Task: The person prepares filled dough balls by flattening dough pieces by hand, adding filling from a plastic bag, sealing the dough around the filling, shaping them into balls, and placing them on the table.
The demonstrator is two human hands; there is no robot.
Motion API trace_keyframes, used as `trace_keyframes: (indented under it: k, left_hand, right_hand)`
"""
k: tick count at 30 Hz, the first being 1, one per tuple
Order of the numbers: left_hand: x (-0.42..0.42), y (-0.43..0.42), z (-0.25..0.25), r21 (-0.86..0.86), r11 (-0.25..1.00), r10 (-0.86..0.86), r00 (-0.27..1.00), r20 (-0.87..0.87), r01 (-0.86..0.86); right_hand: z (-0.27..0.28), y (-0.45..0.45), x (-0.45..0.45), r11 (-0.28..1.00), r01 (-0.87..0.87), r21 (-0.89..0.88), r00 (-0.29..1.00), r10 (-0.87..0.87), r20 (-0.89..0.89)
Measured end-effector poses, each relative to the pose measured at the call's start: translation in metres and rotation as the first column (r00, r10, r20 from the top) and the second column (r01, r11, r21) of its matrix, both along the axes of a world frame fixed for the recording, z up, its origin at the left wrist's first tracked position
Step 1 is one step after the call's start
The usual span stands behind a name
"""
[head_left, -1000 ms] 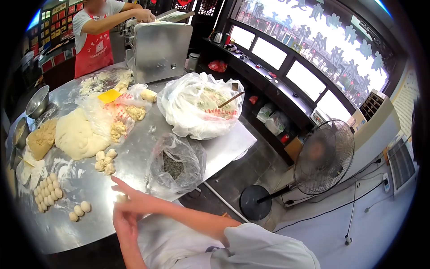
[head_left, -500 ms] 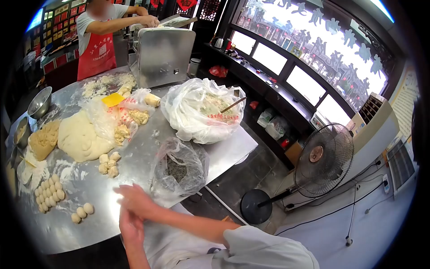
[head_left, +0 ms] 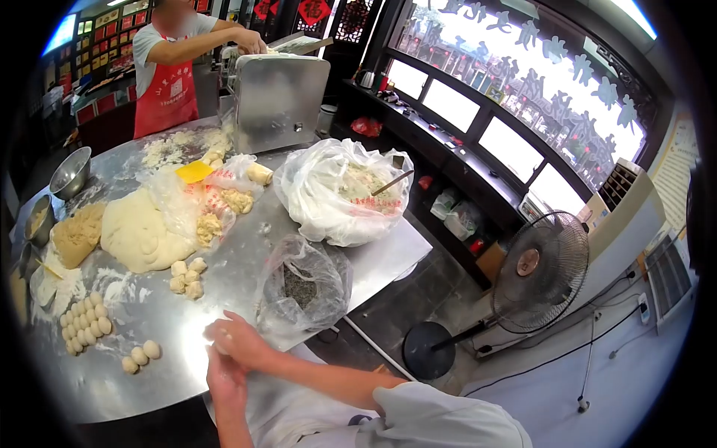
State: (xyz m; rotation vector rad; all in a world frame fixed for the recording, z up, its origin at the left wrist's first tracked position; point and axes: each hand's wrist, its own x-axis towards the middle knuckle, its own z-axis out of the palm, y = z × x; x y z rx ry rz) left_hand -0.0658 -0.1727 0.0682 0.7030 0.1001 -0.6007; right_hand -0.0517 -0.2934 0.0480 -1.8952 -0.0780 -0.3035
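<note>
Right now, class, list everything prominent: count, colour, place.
Table: one, silver, left
Dough slab: one, cream, on table
Dough mound: one, tan, left of slab
Front dough balls: three, cream, near edge
Clustered dough balls: over ten, cream, farther left
Dough lumps: about five, cream, near slab
Scraper: one, yellow, beyond slab
Large bag: one, white, table's right
Small bag: one, clear, nearer
Bowls: at least two, silver, far left
Machine: one, silver, far end
Co-worker: one, red apron, beside machine
Fan: one, dark, right side
Right hand: one, bare, near edge
Left hand: one, bare, below right
</note>
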Motion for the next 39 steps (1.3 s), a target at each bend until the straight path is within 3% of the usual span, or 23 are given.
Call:
trace_keyframes:
  k: [1, 3, 6, 7, 10, 12, 14, 16, 18, 19, 22, 24, 26, 28, 32, 34, 36, 37, 39]
  left_hand:
    - [0.001, 0.001, -0.002, -0.011, 1.0, 0.014, 1.0, 0.001, -0.014]
    - [0.001, 0.004, -0.006, -0.031, 0.999, 0.041, 0.999, 0.0, -0.041]
    - [0.012, 0.021, -0.036, -0.083, 0.989, -0.114, 0.991, 0.074, 0.12]
    - [0.01, 0.019, -0.029, -0.05, 0.986, -0.156, 0.983, 0.098, 0.162]
    - [0.004, 0.011, -0.005, 0.036, 0.973, -0.23, 0.968, 0.103, 0.228]
    - [0.001, 0.0, 0.009, 0.054, 0.984, -0.173, 0.984, 0.036, 0.171]
    - [-0.009, -0.016, 0.027, 0.106, 0.993, -0.043, 0.997, -0.058, 0.049]
    - [-0.01, -0.019, 0.025, 0.126, 0.992, 0.034, 0.995, -0.09, -0.022]
    - [-0.006, -0.012, 0.0, 0.099, 0.995, 0.04, 0.997, -0.071, -0.033]
    - [-0.003, -0.004, -0.011, 0.046, 0.997, -0.062, 0.998, 0.002, 0.062]
    - [0.005, 0.016, -0.039, -0.066, 0.954, -0.277, 0.946, 0.166, 0.291]
    - [0.004, 0.022, -0.047, -0.103, 0.921, -0.356, 0.918, 0.175, 0.376]
    - [-0.007, 0.0, -0.011, -0.058, 0.978, -0.201, 0.979, 0.014, 0.202]
    - [-0.011, -0.009, -0.002, -0.039, 0.996, -0.086, 0.994, -0.062, 0.084]
    - [0.0, 0.002, -0.044, -0.104, 0.993, -0.051, 0.998, -0.023, 0.049]
    - [-0.001, 0.004, -0.042, -0.134, 0.99, -0.056, 0.998, -0.008, 0.054]
    - [-0.003, 0.002, -0.026, -0.148, 0.988, -0.051, 0.999, -0.015, 0.048]
    - [-0.007, -0.002, 0.0, -0.166, 0.986, -0.037, 0.999, -0.029, 0.032]
    - [-0.005, 0.0, 0.003, -0.169, 0.985, -0.033, 0.994, -0.106, 0.015]
  right_hand:
    - [0.007, 0.0, 0.0, 0.999, -0.028, 0.017, 0.999, 0.028, -0.016]
    - [0.027, 0.0, -0.011, 0.971, -0.114, 0.212, 0.98, 0.146, -0.138]
    - [0.026, -0.026, -0.009, 0.847, -0.27, 0.458, 0.869, 0.419, -0.264]
    - [0.048, -0.019, -0.021, 0.94, -0.196, 0.279, 0.951, 0.251, -0.178]
    - [0.071, -0.022, -0.018, 0.939, -0.22, 0.265, 0.814, 0.327, -0.48]
    - [0.04, -0.013, -0.017, 0.984, -0.067, 0.162, 0.95, 0.113, -0.29]
    - [0.003, -0.007, -0.01, 0.995, 0.095, 0.024, 0.991, -0.092, -0.098]
    - [-0.026, -0.005, -0.001, 0.99, 0.105, -0.091, 0.985, -0.091, 0.15]
    - [-0.037, -0.005, -0.002, 0.996, 0.002, 0.093, 0.999, -0.007, 0.054]
    - [-0.01, -0.01, -0.011, 0.936, -0.066, 0.346, 0.983, 0.121, -0.138]
    - [0.056, -0.031, -0.034, 0.86, -0.178, 0.477, 0.87, 0.365, -0.333]
    - [0.065, -0.032, -0.036, 0.924, -0.25, 0.288, 0.869, 0.346, -0.353]
    - [-0.011, -0.02, -0.017, 0.965, -0.111, -0.238, 0.993, 0.114, 0.0]
    - [-0.021, -0.016, -0.013, 0.927, 0.031, -0.373, 0.982, 0.041, 0.182]
    - [0.019, -0.006, -0.03, 0.995, -0.007, 0.101, 0.987, 0.023, -0.157]
    - [0.029, -0.011, -0.033, 0.994, 0.008, 0.111, 0.991, 0.006, -0.13]
    - [0.02, -0.019, -0.033, 0.986, 0.07, -0.154, 0.98, -0.039, 0.196]
    - [0.011, -0.021, -0.029, 0.939, 0.037, -0.342, 0.972, 0.045, 0.229]
    - [0.009, -0.017, -0.032, 0.899, 0.011, -0.438, 0.983, 0.071, 0.17]
